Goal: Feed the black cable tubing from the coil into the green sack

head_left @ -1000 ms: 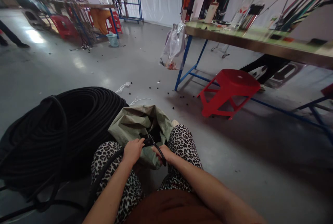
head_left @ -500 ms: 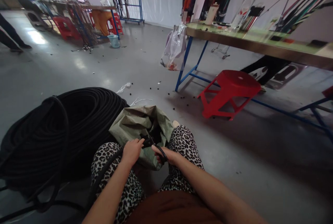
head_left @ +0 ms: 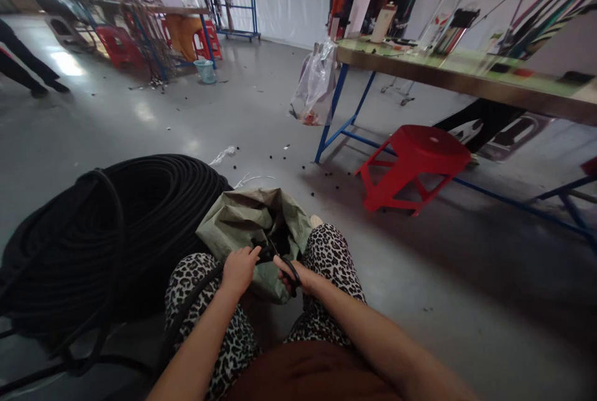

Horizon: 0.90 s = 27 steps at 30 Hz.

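My left hand is closed around a thick black cord, which runs over my left knee from the side of a large black coil. In my right hand is a pair of scissors with black handles, its blades pointing away from me near the cord's end. Both hands are close together above an open green woven sack between my knees. Dark pieces lie inside the sack, too shaded to make out singly.
A red stool stands at the right, beside a blue-legged worktable with a plastic bag hanging from its corner. Small black bits and white string are scattered on the floor. People are at the far left tables.
My hands, scissors and cord stay nearly as they were, with only a slight shift of the view. At the far left a person's legs have moved a little to the right.
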Each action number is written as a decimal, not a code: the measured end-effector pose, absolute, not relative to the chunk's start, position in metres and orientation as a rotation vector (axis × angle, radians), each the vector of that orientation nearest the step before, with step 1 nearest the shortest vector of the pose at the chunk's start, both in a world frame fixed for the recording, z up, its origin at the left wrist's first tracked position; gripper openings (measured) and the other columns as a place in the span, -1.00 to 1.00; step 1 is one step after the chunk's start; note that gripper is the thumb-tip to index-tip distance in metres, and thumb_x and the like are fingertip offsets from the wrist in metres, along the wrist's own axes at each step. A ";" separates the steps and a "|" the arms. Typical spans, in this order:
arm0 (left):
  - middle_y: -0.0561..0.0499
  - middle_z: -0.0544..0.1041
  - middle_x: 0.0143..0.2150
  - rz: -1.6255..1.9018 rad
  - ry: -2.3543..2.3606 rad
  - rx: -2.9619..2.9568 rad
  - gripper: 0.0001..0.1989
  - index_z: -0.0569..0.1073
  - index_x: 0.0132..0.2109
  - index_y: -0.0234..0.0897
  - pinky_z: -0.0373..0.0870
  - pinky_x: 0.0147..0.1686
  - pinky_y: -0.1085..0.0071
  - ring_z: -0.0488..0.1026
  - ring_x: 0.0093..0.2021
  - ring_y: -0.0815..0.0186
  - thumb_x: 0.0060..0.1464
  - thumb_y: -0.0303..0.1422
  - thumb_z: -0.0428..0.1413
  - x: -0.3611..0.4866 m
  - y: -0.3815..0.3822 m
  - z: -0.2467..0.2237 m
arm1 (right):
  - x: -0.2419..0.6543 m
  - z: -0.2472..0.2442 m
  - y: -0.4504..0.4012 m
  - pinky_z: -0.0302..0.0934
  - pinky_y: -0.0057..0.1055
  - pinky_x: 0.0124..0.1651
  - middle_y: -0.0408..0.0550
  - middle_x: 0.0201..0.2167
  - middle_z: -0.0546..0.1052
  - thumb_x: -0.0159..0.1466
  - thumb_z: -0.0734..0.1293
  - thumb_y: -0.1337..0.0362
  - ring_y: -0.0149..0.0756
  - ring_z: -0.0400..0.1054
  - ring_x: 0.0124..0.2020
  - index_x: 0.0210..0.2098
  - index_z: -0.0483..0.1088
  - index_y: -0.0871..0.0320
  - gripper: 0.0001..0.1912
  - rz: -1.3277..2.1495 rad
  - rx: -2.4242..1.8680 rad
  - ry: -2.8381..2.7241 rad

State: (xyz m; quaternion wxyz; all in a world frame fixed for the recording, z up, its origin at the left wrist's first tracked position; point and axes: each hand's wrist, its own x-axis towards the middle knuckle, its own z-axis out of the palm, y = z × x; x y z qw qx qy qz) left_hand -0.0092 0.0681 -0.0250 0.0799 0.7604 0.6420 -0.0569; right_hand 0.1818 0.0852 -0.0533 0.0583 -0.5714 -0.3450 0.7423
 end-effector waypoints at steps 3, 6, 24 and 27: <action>-0.15 0.57 -0.05 -0.153 1.933 2.250 -0.59 0.41 0.22 -0.19 0.29 -0.10 0.23 0.49 -0.04 0.14 0.31 -0.33 -0.11 -0.009 0.069 -0.025 | 0.181 -0.047 0.086 0.01 -0.61 -0.72 -0.26 -0.73 0.23 0.41 0.20 -0.10 -0.54 0.08 -0.78 -0.49 0.27 0.21 -0.46 2.216 -1.751 -1.034; -0.16 0.58 -0.05 -0.151 1.941 2.237 -0.58 0.40 0.23 -0.20 0.28 -0.10 0.23 0.49 -0.04 0.13 0.32 -0.32 -0.12 -0.008 0.069 -0.025 | 0.181 -0.040 0.085 0.00 -0.60 -0.72 -0.29 -0.76 0.20 0.41 0.23 -0.05 -0.53 0.06 -0.78 -0.50 0.26 0.20 -0.50 2.185 -1.742 -1.062; -0.16 0.58 -0.06 -0.279 1.889 2.249 -0.60 0.42 0.21 -0.19 0.32 -0.11 0.23 0.52 -0.05 0.12 0.32 -0.34 -0.10 -0.006 0.069 -0.026 | 0.183 -0.055 0.079 -0.01 -0.56 -0.76 -0.27 -0.78 0.17 0.34 0.33 -0.01 -0.50 0.04 -0.80 -0.57 0.21 0.15 -0.51 2.061 -1.822 -1.275; -0.16 0.58 -0.06 -0.300 1.877 2.250 -0.60 0.43 0.21 -0.19 0.33 -0.11 0.23 0.52 -0.04 0.11 0.32 -0.34 -0.10 -0.006 0.069 -0.025 | 0.183 -0.049 0.078 -0.02 -0.56 -0.77 -0.27 -0.79 0.18 0.35 0.33 -0.01 -0.50 0.05 -0.80 -0.58 0.21 0.15 -0.51 2.073 -1.844 -1.281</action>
